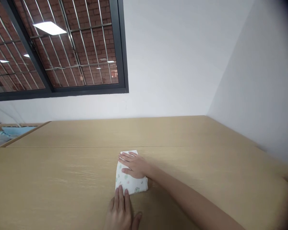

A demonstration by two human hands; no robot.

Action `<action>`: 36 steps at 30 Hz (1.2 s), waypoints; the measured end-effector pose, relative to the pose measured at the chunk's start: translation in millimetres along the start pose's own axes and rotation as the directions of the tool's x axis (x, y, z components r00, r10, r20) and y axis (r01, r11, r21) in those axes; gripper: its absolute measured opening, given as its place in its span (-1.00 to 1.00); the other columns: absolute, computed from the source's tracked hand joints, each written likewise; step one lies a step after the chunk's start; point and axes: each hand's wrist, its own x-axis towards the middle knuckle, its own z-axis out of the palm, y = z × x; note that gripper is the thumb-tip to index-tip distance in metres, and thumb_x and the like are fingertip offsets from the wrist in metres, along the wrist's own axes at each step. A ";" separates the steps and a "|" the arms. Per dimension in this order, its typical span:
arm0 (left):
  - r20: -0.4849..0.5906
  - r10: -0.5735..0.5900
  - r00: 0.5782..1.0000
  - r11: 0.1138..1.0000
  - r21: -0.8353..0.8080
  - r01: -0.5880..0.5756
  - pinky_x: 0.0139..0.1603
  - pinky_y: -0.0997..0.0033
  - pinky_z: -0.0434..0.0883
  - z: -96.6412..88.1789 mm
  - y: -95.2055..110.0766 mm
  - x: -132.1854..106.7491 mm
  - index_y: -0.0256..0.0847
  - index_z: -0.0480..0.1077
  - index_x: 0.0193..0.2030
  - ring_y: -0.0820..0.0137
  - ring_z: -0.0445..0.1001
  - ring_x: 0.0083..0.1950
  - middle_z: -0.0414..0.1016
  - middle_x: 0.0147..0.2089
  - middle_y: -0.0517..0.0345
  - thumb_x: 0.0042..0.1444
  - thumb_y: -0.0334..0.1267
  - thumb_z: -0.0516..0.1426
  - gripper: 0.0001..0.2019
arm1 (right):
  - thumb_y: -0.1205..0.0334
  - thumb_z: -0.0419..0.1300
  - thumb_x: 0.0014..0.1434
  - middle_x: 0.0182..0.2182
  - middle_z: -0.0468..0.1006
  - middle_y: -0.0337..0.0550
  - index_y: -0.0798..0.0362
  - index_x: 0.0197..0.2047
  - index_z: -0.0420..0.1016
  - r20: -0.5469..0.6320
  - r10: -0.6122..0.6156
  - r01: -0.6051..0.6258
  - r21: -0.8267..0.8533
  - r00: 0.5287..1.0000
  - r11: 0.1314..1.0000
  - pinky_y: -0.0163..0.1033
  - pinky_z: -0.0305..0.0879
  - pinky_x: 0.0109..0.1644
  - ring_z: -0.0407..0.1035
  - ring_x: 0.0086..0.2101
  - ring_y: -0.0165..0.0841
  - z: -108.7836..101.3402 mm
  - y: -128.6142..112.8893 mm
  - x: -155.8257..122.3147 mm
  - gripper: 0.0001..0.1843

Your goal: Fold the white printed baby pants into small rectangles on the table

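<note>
A white folded cloth point(128, 182) with a small green and pink print lies flat on the light wooden surface point(62, 179). Across its upper part rests my right hand point(135, 164), palm down with the fingers stretched out to the left. My left hand point(120, 207) is at the bottom of the view, fingers extended and their tips on the cloth's lower left edge. Neither hand is closed around the cloth. The right palm hides part of the cloth's upper right side.
Behind the surface rises a white wall point(170, 64), with a dark-framed barred window point(123, 64) at upper left. Another wall point(261, 95) borders the right side. Beyond the surface's left edge, light blue bedding point(19, 130) lies in a wooden frame. A thin seam runs across the wood.
</note>
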 end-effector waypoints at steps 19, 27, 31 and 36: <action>0.531 0.163 0.832 0.751 -0.613 0.244 0.30 0.09 0.34 -42.8 -100.1 71.2 -0.17 0.42 0.08 0.13 0.42 0.25 0.46 0.24 -0.09 0.32 -0.30 -0.03 -0.71 | -0.22 0.19 0.26 0.22 0.40 0.10 0.05 0.31 0.32 -0.061 0.151 -0.134 0.215 0.987 0.967 0.06 0.13 0.33 0.24 0.21 -0.04 -47.2 -40.2 -81.3 -0.29; 0.673 0.015 0.739 0.375 -0.689 0.620 0.01 0.19 0.34 -16.7 -137.3 130.2 -0.17 0.38 -0.21 0.17 0.44 -0.10 0.53 -0.15 0.02 0.24 0.13 -0.01 -0.61 | -0.08 0.00 0.42 0.21 0.45 0.02 -0.01 0.30 0.29 -0.094 0.406 -0.345 0.377 0.909 0.860 -0.05 0.26 0.22 0.35 0.16 -0.12 -39.8 -52.8 -82.4 -0.49; 0.708 0.037 0.705 0.274 -0.686 0.674 -0.24 0.31 0.34 -3.4 -154.1 144.6 -0.23 0.40 -0.26 0.28 0.41 -0.29 0.46 -0.34 0.12 0.08 0.35 0.07 -0.42 | -0.03 -0.16 0.48 -0.05 0.61 -0.03 0.00 0.10 0.36 -0.253 0.607 -0.482 0.416 0.754 0.771 -0.14 0.38 -0.01 0.50 -0.07 -0.19 -27.0 -45.1 -55.1 -0.59; 0.678 -0.043 0.733 0.137 -0.723 0.677 -0.30 0.38 0.32 10.7 -141.3 141.6 -0.28 0.38 -0.12 0.30 0.44 -0.30 0.48 -0.32 0.12 -0.09 0.31 0.23 -0.34 | 0.02 -0.11 0.46 -0.18 0.63 -0.04 0.02 -0.02 0.39 -0.327 0.728 -0.653 0.322 0.603 0.685 -0.19 0.36 -0.17 0.53 -0.18 -0.19 -17.7 -26.0 -32.3 -0.65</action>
